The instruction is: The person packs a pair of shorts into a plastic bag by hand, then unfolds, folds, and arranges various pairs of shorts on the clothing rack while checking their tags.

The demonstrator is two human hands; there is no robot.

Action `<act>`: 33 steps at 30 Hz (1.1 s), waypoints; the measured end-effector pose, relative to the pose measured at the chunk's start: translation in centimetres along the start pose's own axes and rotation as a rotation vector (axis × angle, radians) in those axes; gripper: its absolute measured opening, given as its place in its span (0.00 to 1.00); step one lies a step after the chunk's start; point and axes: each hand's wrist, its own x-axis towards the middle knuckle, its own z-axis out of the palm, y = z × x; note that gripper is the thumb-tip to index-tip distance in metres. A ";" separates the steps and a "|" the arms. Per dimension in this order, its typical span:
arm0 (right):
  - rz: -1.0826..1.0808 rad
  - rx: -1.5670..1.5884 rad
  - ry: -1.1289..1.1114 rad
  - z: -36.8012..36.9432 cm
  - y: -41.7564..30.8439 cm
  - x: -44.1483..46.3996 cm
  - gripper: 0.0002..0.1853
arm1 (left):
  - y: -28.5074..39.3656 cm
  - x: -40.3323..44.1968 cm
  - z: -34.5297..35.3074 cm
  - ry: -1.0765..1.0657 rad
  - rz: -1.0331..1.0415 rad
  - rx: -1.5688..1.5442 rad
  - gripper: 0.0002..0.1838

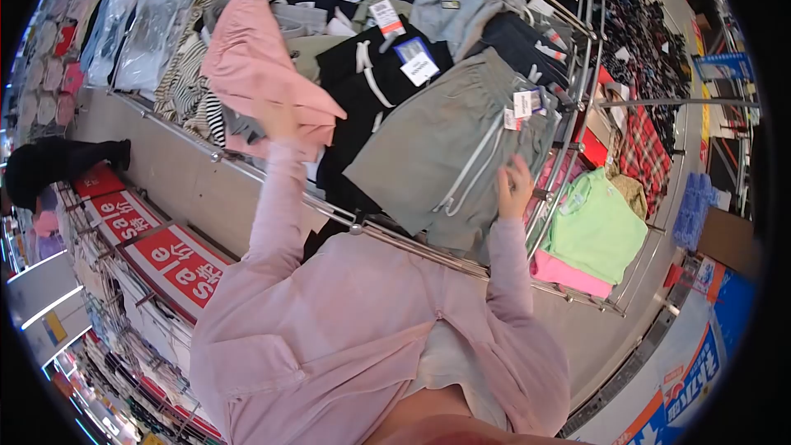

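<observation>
My left hand (pixel 280 122), smeared by motion, is against the lower part of the pink shorts (pixel 251 53), which have a gathered waistband. Whether its fingers grip the cloth cannot be made out. My right hand (pixel 515 188) rests at the side of the grey-green shorts (pixel 441 144), fingers loosely bent and a little apart. These shorts lie spread over the front of the bin, with a white drawstring (pixel 476 169) and price tags (pixel 524 105) at the waist. Between the two lies a black garment (pixel 338 78) with a white drawstring and a tag.
A metal rail (pixel 395 243) edges the clothing bin in front of me. More garments, including a grey piece (pixel 461 12), are heaped behind. To the right, a lower rack holds a bright green top (pixel 599 214). Red sale signs (pixel 177 264) stand across the aisle to the left.
</observation>
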 end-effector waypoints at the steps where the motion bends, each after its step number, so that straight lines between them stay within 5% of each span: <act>1: 0.028 0.082 -0.015 0.7 -0.3 -1.5 0.05 | -4.7 4.0 -3.2 0.247 0.139 0.527 0.36; 3: 0.015 0.065 -0.047 2.0 -2.7 -3.5 0.05 | -7.2 9.2 -7.3 0.369 -0.252 0.587 0.44; 4: 0.014 0.035 -0.071 3.0 -4.1 -4.1 0.05 | -9.5 11.9 -8.7 0.373 -0.248 0.589 0.44; 6: 0.003 0.032 -0.115 4.5 -7.4 -3.9 0.05 | -13.9 16.3 -9.8 0.239 -0.684 0.125 0.53; 9: -0.003 0.062 -0.154 6.7 -10.9 -2.9 0.04 | -13.8 18.5 -8.5 0.175 -0.834 -0.059 0.56; 11: -0.031 0.038 -0.174 7.8 -13.0 -2.0 0.05 | -15.3 20.3 -8.1 0.158 -0.874 0.108 0.55; 13: -0.049 0.049 -0.181 8.9 -14.5 -1.1 0.05 | -20.3 21.9 -7.5 0.290 -0.729 0.361 0.50; 14: -0.070 0.065 -0.191 9.5 -15.2 -0.5 0.06 | -13.5 20.4 -6.6 0.328 -0.598 0.419 0.35; 15: -0.046 0.168 -0.222 10.4 -16.0 0.3 0.07 | -10.6 19.3 -5.2 0.317 -0.596 0.414 0.35; 17: 0.050 0.436 -0.282 12.3 -20.2 2.6 0.14 | -6.3 17.2 -2.3 0.182 0.102 -0.220 0.21; 18: 0.118 0.600 -0.311 13.6 -23.0 4.1 0.18 | -3.1 14.9 -0.7 0.108 0.062 -0.131 0.17; 19: 0.150 0.875 -0.397 16.2 -23.4 5.4 0.33 | 0.5 12.4 0.7 0.031 0.025 -0.043 0.14; 21: 0.260 1.198 -0.420 20.9 -24.9 8.6 0.46 | 7.4 8.4 3.2 -0.356 -0.106 0.003 0.14; 23: 0.250 1.336 -0.268 27.2 -24.0 12.5 0.46 | 3.0 7.0 7.2 -0.601 0.198 -0.074 0.19; 27: 0.665 1.213 -0.060 33.5 -16.8 17.3 0.40 | -0.2 8.3 9.4 -0.745 0.001 -0.416 0.28; 30: 0.690 0.744 0.170 34.5 -13.7 17.4 0.40 | -3.0 13.9 8.8 -0.652 0.024 -0.138 0.34; 33: 0.709 0.739 0.125 32.8 -15.0 17.4 0.41 | -5.2 18.6 9.1 -0.665 0.263 0.261 0.42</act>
